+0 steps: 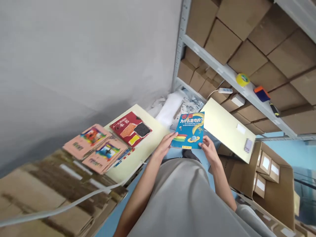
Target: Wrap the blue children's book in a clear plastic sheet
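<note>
A blue book (185, 131) with a planet, a banana and Chinese lettering on its cover is held in front of my body, cover facing up. My left hand (166, 144) grips its lower left edge. At its lower right corner, my right hand (208, 147) closes on it with thumb on the cover. To the left, a red book (130, 128) lies on a cream board (154, 138). Nearer me are two stacks of pink-covered books, one stack (87, 140) farther left and the other stack (106, 154) beside it.
A second cream board (228, 128) leans at the right. Metal shelving (222, 70) bears cardboard boxes, yellow tape (242, 79) and a power strip (225, 90). An open carton (276, 200) with small boxes stands at right. A pale cable (74, 200) crosses lower left; a wall (86, 59) rises ahead.
</note>
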Demonstrator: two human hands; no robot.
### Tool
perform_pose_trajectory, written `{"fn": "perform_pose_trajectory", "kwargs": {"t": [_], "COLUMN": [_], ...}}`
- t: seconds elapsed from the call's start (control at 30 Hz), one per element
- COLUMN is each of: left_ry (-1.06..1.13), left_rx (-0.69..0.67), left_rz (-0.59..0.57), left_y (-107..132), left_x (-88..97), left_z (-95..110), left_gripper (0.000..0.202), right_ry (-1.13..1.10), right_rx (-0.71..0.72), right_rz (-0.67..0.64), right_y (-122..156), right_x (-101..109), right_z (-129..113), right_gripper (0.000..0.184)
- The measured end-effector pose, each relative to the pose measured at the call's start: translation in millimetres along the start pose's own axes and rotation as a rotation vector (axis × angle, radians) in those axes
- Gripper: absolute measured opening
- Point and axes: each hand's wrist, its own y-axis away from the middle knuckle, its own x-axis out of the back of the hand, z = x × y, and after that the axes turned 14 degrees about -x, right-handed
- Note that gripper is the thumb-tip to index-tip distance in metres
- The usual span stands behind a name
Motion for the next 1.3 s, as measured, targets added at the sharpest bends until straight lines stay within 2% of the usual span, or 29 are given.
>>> {"fn": "perform_pose_trajectory", "kwargs": {"t": [0.13,0.33,0.47,0.57,0.7,0.83,0.9,1.0,1.07,1.13,1.2,1.23,1.3], "left_ry": [-0.042,-0.140,-0.233,-0.281,-0.302,-0.327,-0.358,-0.436,-0.523,-0.609,-0.635,-0.630,-0.613], "left_rx": [0.040,0.026,-0.011,-0.005,0.028,-0.033,-0.103,-0.197,-0.250,-0.295,-0.304,-0.308,-0.321], "left_rz": [-0.077,-0.135,-0.174,-0.231,-0.266,-0.255,-0.238,-0.241,-0.291,-0.383,-0.454,-0.437,-0.272], "left_y": [-54,-145,-182,-195,-206,-218,-220,-209,-197,-188,-190,-195,-210], "left_x": [-66.3,-174.3,-239.7,-271.9,-296.1,-316.7,-329.4,-349.5,-359.9,-364.8,-362.5,-358.8,-348.0], "left_z": [-18,-60,-85,-93,-92,-94,-99,-111,-118,-122,-122,-120,-116], "left_gripper": [0.063,0.072,0.072,0.072,0.073,0.074,0.071,0.064,0.054,0.044,0.047,0.055,0.073], "right_ry": [-0.049,-0.097,-0.108,-0.120,-0.160,-0.066,-0.014,-0.042,-0.065,-0.088,-0.150,-0.197,-0.279], "right_rx": [0.014,0.024,0.057,0.071,0.071,0.127,0.175,0.204,0.202,0.191,0.184,0.186,0.188], "right_rz": [0.053,0.158,0.316,0.379,0.452,0.786,0.865,0.694,0.615,0.633,0.663,0.649,0.564], "right_y": [-18,-60,-75,-85,-101,-111,-112,-115,-119,-122,-123,-122,-116], "right_x": [86,208,271,301,322,326,319,299,286,280,284,289,302], "right_z": [4,-3,-13,-15,-14,-25,-34,-48,-55,-58,-60,-59,-58], "right_gripper": [0.040,0.048,0.055,0.060,0.063,0.060,0.058,0.064,0.066,0.056,0.054,0.056,0.059]}}
